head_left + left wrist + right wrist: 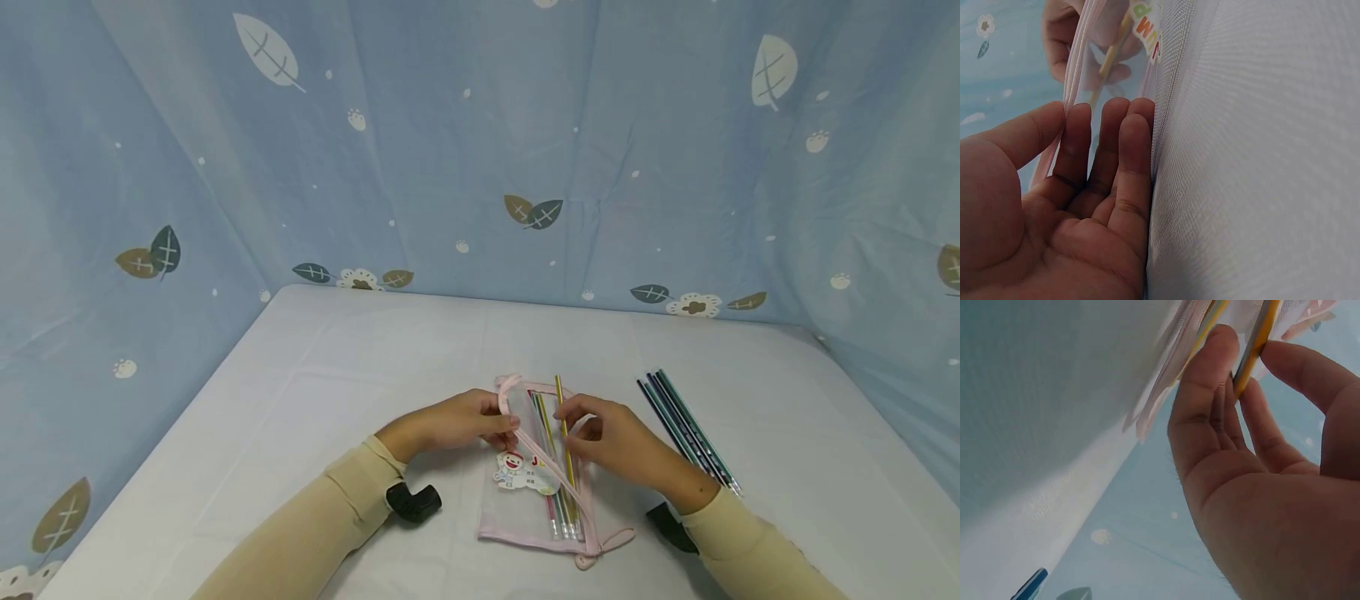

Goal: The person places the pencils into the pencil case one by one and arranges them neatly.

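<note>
Pouch point(501, 515), pink-trimmed mesh, near centre of table point(375, 342), rim pinched by left hand point(459, 421), best held wide; yellow pencil point(565, 427), at its right side, pinched by right hand point(621, 440), best kept parallel to pencils inside point(548, 432).

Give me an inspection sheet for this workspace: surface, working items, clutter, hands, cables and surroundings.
Surface: white covering, lightly creased.
Working items: pink-edged mesh pouch with a cartoon label and several pencils inside; dark pencil bundle lying to the right.
Clutter: nothing seen.
Left hand: pinches the pouch's edge.
Right hand: pinches a yellow pencil at the pouch.
Cables: nothing seen.
Surroundings: blue leaf-print curtain behind and at the sides.
</note>
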The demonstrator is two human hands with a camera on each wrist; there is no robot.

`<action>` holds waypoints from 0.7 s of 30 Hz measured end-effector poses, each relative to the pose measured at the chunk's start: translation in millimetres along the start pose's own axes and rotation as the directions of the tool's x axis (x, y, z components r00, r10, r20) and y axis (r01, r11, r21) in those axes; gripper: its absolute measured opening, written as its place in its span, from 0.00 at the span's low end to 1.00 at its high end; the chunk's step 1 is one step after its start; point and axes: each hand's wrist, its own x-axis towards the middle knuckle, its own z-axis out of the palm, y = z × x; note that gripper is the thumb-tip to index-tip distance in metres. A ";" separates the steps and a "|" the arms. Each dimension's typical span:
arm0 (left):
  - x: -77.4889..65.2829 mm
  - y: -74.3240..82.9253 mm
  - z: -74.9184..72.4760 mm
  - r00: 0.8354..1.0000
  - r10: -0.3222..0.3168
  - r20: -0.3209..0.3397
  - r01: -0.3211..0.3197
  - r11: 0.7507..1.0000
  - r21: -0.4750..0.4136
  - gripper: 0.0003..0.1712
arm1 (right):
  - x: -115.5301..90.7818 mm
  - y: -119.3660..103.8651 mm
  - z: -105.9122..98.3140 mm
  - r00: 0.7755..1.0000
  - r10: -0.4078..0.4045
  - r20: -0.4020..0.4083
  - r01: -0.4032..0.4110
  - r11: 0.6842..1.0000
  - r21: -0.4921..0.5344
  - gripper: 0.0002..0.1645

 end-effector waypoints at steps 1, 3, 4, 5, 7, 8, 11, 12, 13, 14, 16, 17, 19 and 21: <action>0.0 0.2 0.0 1.000 -0.001 0.000 0.001 1.000 -0.003 0.15 | 0.2 0.3 0.5 1.000 -0.002 -0.002 0.002 1.000 -0.026 0.17; -0.2 0.1 0.0 1.000 0.004 0.001 -0.004 1.000 0.001 0.15 | 0.7 0.6 1.5 1.000 -0.005 -0.001 0.005 0.997 -0.082 0.17; -0.3 0.1 0.0 1.000 0.006 0.002 -0.006 1.000 0.006 0.15 | 0.9 0.8 2.0 1.000 -0.007 0.001 0.008 0.994 -0.106 0.17; -0.3 0.2 0.2 1.000 0.004 0.001 -0.004 1.000 0.008 0.15 | 1.1 0.9 2.4 1.000 -0.009 0.004 0.009 0.992 -0.128 0.17; -0.4 0.2 0.4 1.000 0.003 0.001 -0.003 1.000 0.012 0.15 | 1.5 0.7 3.0 1.000 -0.009 0.010 0.010 0.987 -0.161 0.17; -0.4 0.1 0.5 1.000 0.001 0.000 -0.001 1.000 0.014 0.15 | 1.6 0.4 3.2 1.000 -0.008 0.015 0.010 0.985 -0.170 0.17; -0.5 0.4 0.4 1.000 -0.006 -0.004 0.006 1.000 0.008 0.15 | 1.7 -0.3 3.4 1.000 -0.008 0.028 0.013 0.983 -0.183 0.17; -0.5 0.5 0.2 1.000 -0.005 -0.004 0.005 1.000 0.008 0.15 | 1.6 -0.6 3.5 0.999 -0.010 0.031 0.016 0.982 -0.188 0.18; -0.4 0.5 0.0 1.000 -0.005 -0.005 0.005 1.000 0.008 0.15 | 1.5 -0.8 3.5 0.999 -0.014 0.033 0.021 0.981 -0.194 0.18; -0.3 0.7 -0.2 1.000 -0.009 -0.007 0.009 1.000 0.005 0.15 | 1.4 -1.0 3.6 0.999 -0.016 0.037 0.023 0.980 -0.199 0.18; 0.1 0.3 -0.3 1.000 -0.007 -0.007 0.007 1.000 0.008 0.15 | 1.2 -1.4 4.0 0.999 -0.022 0.043 0.031 0.977 -0.209 0.19; 0.3 0.1 -0.3 1.000 -0.004 -0.006 0.004 1.000 0.008 0.15 | 1.1 -1.7 4.2 0.999 -0.023 0.047 0.033 0.977 -0.212 0.19; 0.6 -0.4 -0.4 1.000 -0.003 -0.004 0.003 1.000 0.013 0.15 | 1.0 -2.1 4.7 0.998 -0.022 0.055 0.034 0.976 -0.216 0.20; 1.1 -1.0 -0.3 1.000 0.001 -0.002 -0.001 1.000 0.014 0.15 | 0.7 -2.9 5.3 0.998 -0.018 0.064 0.032 0.976 -0.215 0.20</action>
